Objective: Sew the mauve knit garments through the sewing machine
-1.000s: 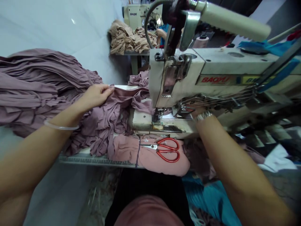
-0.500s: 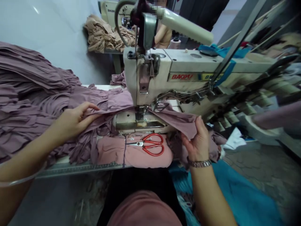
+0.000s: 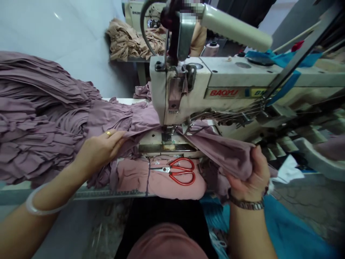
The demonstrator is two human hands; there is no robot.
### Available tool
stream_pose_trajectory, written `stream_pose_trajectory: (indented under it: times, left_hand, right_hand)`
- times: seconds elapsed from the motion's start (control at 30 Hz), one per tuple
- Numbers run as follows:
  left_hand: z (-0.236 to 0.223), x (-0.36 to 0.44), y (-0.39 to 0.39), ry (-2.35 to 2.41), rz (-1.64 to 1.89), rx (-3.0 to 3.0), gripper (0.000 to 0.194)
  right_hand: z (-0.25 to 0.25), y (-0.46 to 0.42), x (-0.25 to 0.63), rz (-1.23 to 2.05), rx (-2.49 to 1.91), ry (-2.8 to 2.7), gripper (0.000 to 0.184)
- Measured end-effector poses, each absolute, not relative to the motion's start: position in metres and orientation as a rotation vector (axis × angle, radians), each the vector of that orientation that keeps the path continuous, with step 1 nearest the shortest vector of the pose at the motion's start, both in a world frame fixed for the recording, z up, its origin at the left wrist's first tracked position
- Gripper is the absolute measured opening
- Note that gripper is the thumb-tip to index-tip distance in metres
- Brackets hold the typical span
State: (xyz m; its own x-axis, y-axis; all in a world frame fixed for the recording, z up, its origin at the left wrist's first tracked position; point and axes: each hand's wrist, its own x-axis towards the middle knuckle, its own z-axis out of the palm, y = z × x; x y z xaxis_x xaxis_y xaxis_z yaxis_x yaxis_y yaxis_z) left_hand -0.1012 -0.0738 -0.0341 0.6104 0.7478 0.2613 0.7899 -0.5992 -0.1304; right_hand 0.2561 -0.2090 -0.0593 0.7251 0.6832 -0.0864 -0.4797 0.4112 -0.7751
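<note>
While the left hand (image 3: pixel 101 153) lies flat on the mauve fabric (image 3: pixel 107 117), fingers together, the fabric passes under the presser foot (image 3: pixel 167 131) of the sewing machine (image 3: pixel 231 82), above red scissors (image 3: pixel 182 174) on pink cloth (image 3: pixel 133 178), and the right hand (image 3: pixel 249 178) clenches a bunched fold, holding it taut.
</note>
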Motion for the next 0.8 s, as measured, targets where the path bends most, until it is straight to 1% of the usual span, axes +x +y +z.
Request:
stream_pose_trajectory:
  times: [0.1, 0.17, 0.23, 0.3, 0.33, 0.37, 0.4, 0.43, 0.5, 0.6, 0.7, 0.8]
  left_hand:
    - [-0.041, -0.102, -0.075, -1.37, -0.251, -2.59, 0.042]
    - [-0.043, -0.094, -0.076, -1.361, -0.325, -2.626, 0.039]
    - [-0.041, -0.08, -0.075, -1.316, -0.45, -2.702, 0.036]
    - [-0.039, -0.067, -0.075, -1.337, -0.54, -2.774, 0.032]
    - [-0.038, -0.061, -0.074, -1.384, -0.559, -2.779, 0.03]
    - [-0.038, -0.058, -0.074, -1.436, -0.561, -2.757, 0.027]
    - [-0.038, -0.057, -0.074, -1.477, -0.543, -2.717, 0.026]
    - [-0.039, -0.057, -0.074, -1.5, -0.51, -2.673, 0.027]
    - [-0.041, -0.063, -0.076, -1.467, -0.442, -2.616, 0.029]
    - [-0.045, -0.074, -0.079, -1.39, -0.397, -2.63, 0.033]
    - [-0.046, -0.085, -0.08, -1.421, -0.444, -2.675, 0.033]
    - [-0.048, -0.097, -0.081, -1.561, -0.604, -2.805, 0.031]
  right_hand:
    - [-0.07, -0.211, 0.258, 0.761, -0.933, -0.253, 0.032]
    - [-0.072, -0.209, 0.249, 0.676, -1.032, -0.443, 0.027]
    - [-0.071, -0.203, 0.231, 0.516, -1.172, -0.844, 0.018]
    - [-0.067, -0.191, 0.211, 0.332, -1.25, -1.457, 0.014]
    - [-0.065, -0.184, 0.203, 0.231, -1.228, -1.794, 0.02]
    - [-0.064, -0.177, 0.197, 0.086, -1.207, -2.067, 0.03]
    - [-0.064, -0.171, 0.194, -0.074, -1.2, -2.27, 0.041]
    - [-0.065, -0.166, 0.194, -0.231, -1.187, -2.411, 0.048]
    - [-0.067, -0.16, 0.201, -0.5, -1.191, -2.554, 0.05]
    - [-0.07, -0.157, 0.217, -0.714, -1.154, -2.611, 0.046]
    - [-0.07, -0.158, 0.225, -0.748, -1.113, -2.627, 0.043]
    - [-0.072, -0.159, 0.224, -0.75, -1.117, -2.596, 0.04]
